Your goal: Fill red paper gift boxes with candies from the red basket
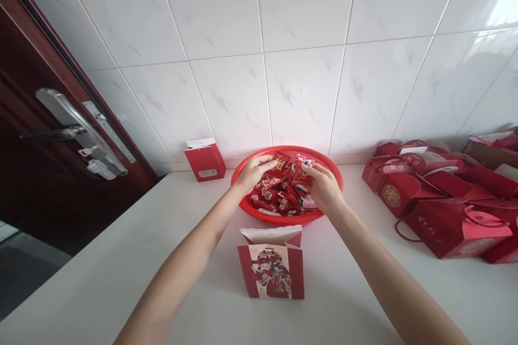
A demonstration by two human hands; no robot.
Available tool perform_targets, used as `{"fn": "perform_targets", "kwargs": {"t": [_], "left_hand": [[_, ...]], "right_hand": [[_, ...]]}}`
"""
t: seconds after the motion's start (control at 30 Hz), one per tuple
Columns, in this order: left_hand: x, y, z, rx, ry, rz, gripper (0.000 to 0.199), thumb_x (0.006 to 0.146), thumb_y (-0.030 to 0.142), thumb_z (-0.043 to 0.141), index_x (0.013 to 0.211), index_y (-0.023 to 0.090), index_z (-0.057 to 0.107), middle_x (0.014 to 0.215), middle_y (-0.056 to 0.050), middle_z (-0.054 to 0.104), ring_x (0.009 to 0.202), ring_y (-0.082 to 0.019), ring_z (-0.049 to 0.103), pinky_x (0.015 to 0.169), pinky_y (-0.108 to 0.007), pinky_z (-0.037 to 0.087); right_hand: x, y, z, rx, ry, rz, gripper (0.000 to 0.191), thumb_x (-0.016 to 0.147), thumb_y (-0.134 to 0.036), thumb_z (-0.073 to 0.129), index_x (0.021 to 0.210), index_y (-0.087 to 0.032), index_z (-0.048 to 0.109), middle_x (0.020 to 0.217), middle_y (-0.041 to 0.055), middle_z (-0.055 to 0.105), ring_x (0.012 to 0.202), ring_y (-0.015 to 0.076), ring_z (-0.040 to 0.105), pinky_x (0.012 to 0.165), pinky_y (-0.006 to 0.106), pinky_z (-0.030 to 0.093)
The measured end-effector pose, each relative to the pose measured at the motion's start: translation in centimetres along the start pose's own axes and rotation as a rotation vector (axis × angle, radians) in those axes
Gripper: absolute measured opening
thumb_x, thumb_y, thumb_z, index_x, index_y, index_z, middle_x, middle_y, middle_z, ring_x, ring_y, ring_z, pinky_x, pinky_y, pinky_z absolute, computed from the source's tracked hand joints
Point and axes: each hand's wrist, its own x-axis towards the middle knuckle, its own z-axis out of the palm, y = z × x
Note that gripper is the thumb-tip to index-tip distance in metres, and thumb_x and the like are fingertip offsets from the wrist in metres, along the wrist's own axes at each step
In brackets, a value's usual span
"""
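Observation:
A round red plastic basket (335, 178) holds many red-wrapped candies (279, 197). Over its left part, my left hand (254, 172) pinches a small red candy packet (280, 160) between thumb and fingers. My right hand (324, 186) is over the right part, closed on another red and white candy packet (302, 167). The two packets are close to each other. In front of the basket stands an upright red paper bag (271, 272) with a printed picture of figures, its white-lined top open.
A smaller red box (205, 161) with an oval window stands by the tiled wall (226, 97), left of the basket. Several red gift boxes (441, 221) crowd the right side of the white table (194, 302). A dark red door (36, 135) with a metal handle is at the left.

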Motion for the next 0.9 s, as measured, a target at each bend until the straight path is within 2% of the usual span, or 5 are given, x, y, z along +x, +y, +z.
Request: {"fn": "perform_targets", "kwargs": {"t": [0.13,0.2,0.4,0.73,0.9], "left_hand": [[-0.3,1.2,1.0,-0.127,-0.094,-0.154,0.031,0.063,0.039,0.086,0.084,0.018,0.075,0.095,-0.005,0.076,0.094,-0.024,0.069,0.088,-0.038,0.053],[-0.6,1.7,1.5,-0.134,-0.093,-0.167,0.033,0.063,0.038,0.086,0.087,0.018,0.076,0.098,-0.005,0.076,0.093,-0.023,0.069,0.087,-0.037,0.054],[-1.4,1.4,1.8,-0.051,-0.101,-0.07,0.044,0.068,0.033,0.085,0.108,0.02,0.074,0.117,-0.009,0.073,0.105,-0.028,0.068,0.094,-0.041,0.052],[-1.7,0.9,2.7,-0.034,0.004,0.072,0.043,0.073,0.03,0.081,0.113,0.019,0.071,0.125,-0.01,0.069,0.113,-0.028,0.065,0.099,-0.043,0.05],[-2.0,1.4,2.9,0.025,-0.023,0.014,0.037,0.072,0.028,0.079,0.106,0.018,0.072,0.118,-0.01,0.073,0.109,-0.028,0.067,0.098,-0.043,0.051]], "right_hand": [[0.0,0.0,0.0,-0.003,-0.027,-0.009,0.03,0.06,-0.036,0.09,0.074,-0.02,0.069,0.078,0.0011,0.072,0.075,0.0167,0.065,0.065,0.028,0.055],[0.0,0.0,-0.1,0.005,-0.032,-0.007,0.03,0.06,-0.036,0.09,0.075,-0.02,0.07,0.078,0.0006,0.072,0.075,0.0166,0.065,0.066,0.028,0.055],[0.0,0.1,-0.1,0.02,-0.041,0.013,0.03,0.06,-0.036,0.09,0.076,-0.022,0.07,0.08,-0.0003,0.072,0.075,0.0165,0.065,0.068,0.029,0.055],[-0.1,-0.1,0.1,0.025,-0.096,-0.008,0.026,0.062,-0.037,0.09,0.075,-0.021,0.073,0.08,0.0007,0.073,0.078,0.0172,0.065,0.073,0.03,0.055],[-0.3,-0.3,-0.1,0.007,-0.107,0.011,0.026,0.064,-0.039,0.089,0.078,-0.023,0.074,0.084,-0.0004,0.074,0.083,0.0174,0.066,0.077,0.03,0.057]]}}
